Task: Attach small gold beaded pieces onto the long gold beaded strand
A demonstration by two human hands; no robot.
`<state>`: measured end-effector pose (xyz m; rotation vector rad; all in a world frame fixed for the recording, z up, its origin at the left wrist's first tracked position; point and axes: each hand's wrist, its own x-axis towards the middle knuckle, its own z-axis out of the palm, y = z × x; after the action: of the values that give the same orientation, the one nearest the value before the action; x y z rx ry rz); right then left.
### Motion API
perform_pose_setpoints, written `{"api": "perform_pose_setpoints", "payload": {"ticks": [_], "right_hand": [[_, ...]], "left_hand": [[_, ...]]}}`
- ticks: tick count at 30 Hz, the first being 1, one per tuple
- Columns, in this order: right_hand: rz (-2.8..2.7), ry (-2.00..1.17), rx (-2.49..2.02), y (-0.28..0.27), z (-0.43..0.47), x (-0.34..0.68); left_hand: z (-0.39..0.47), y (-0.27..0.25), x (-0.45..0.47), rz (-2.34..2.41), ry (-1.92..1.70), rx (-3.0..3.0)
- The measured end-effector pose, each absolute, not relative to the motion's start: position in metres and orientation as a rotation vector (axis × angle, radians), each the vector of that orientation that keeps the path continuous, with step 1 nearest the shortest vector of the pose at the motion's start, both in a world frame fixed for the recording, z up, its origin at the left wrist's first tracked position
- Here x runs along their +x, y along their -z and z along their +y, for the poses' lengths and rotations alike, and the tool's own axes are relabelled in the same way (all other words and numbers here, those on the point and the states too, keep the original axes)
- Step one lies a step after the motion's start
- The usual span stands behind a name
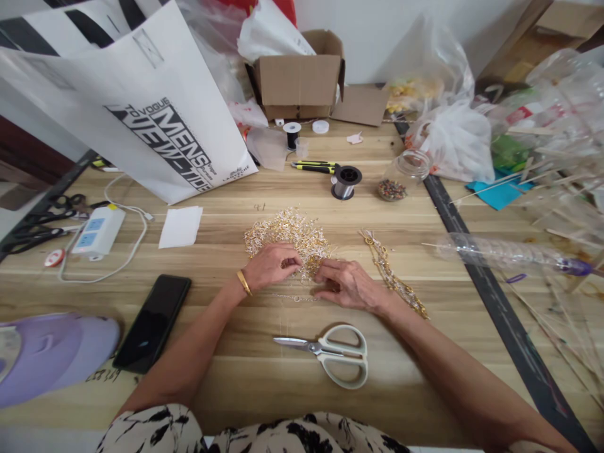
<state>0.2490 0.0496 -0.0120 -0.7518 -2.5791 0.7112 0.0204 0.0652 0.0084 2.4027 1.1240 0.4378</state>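
Observation:
A loose pile of small gold and silver jewellery pieces (287,229) lies on the wooden table. My left hand (272,264), with a gold bracelet at the wrist, rests at the pile's near left edge, fingers curled together; whatever they pinch is too small to make out. At the near right edge, my right hand (346,283) has its fingers bent over the pieces, and its fingertips are partly hidden. Between the hands and slightly nearer me, a thin chain (296,298) lies on the wood. A bundle of gold and silver chains (394,274) is right of my right hand.
Scissors (325,349) lie close to me. A phone (153,324) and power strip (100,231) are at left. Behind the pile are a wire spool (346,182), a cutter knife (314,167) and a bead jar (401,176). A paper bag (155,113) stands back left.

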Motion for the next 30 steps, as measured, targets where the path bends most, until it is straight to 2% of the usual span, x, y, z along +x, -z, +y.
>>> {"api": "perform_pose_setpoints", "payload": {"ticks": [18,30], "right_hand": [[-2.432,-0.591,-1.031,0.027,0.045,0.238],[-2.552,-0.442,-0.876,0.023,0.043,0.240]], "left_hand": [[0.059,-0.015,0.026,1.049,-0.222,2.537],[0.059,-0.008,0.030,1.062,-0.178,2.612]]}}
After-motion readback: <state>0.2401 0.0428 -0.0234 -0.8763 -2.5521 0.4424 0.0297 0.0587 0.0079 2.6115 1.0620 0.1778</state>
